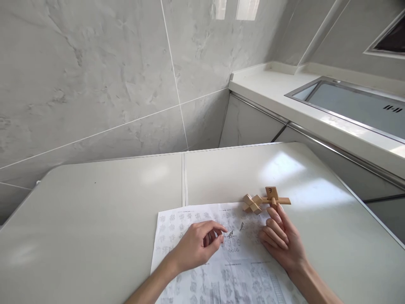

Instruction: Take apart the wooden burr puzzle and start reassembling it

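My right hand (281,240) pinches a short wooden stick (274,202) between thumb and index finger, its other fingers curled. Around that stick are a flat wooden piece (271,192) with a dark mark and a wooden bar (284,201) lying sideways; whether they are joined is hard to tell. Close by on the left rests a star-shaped interlocking wooden puzzle (252,204), at the sheet's far edge. My left hand (202,242) hovers over the printed paper sheet (190,280), fingers bent, with a gap between thumb and index finger and nothing visible in it.
Two small greyish scraps (242,226) appear on the paper between my hands. The white table (95,228) has a seam across it and stands by a grey tiled wall (110,76). Right of it runs a counter (259,84) with a sink (354,103).
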Motion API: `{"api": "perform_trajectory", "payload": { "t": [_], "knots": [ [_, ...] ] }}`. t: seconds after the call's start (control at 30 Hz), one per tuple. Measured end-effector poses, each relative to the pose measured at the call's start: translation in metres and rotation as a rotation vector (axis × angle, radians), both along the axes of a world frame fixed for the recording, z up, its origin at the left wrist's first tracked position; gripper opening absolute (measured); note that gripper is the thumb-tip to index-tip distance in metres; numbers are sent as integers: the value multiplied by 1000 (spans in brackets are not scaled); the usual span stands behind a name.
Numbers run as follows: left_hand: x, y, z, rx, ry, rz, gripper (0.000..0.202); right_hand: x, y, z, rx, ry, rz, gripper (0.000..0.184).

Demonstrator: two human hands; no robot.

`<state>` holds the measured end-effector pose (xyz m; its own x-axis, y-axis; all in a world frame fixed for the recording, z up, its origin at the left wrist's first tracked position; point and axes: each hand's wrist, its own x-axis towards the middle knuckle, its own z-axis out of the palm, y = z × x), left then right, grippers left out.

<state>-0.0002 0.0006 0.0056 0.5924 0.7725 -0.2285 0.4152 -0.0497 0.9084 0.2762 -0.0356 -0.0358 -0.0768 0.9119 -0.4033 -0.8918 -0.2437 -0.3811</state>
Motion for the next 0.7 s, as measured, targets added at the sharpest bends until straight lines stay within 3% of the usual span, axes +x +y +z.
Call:
{"api": "perform_trajectory", "payload": {
  "t": [0.2, 0.37, 0.53, 0.6, 0.7],
  "knots": [
    [-1, 2, 2, -63, -12, -8, 27, -7, -6, 3, 54, -268, -3, 42],
    [-3, 10, 15, -129, -53, 6, 25, -8, -8, 9, 222, -564, 59, 50],
    [6, 24, 25, -175, -207, 198, 28, -24, -3, 18, 350, -826, 196, 61],
    [13, 25, 24, -182, -227, 282, 33, -36, -1, 17, 397, -848, 278, 61],
    [22, 20, 14, -126, -167, 277, 35, -52, 0, 13, 407, -875, 473, 62]
  ]
}}
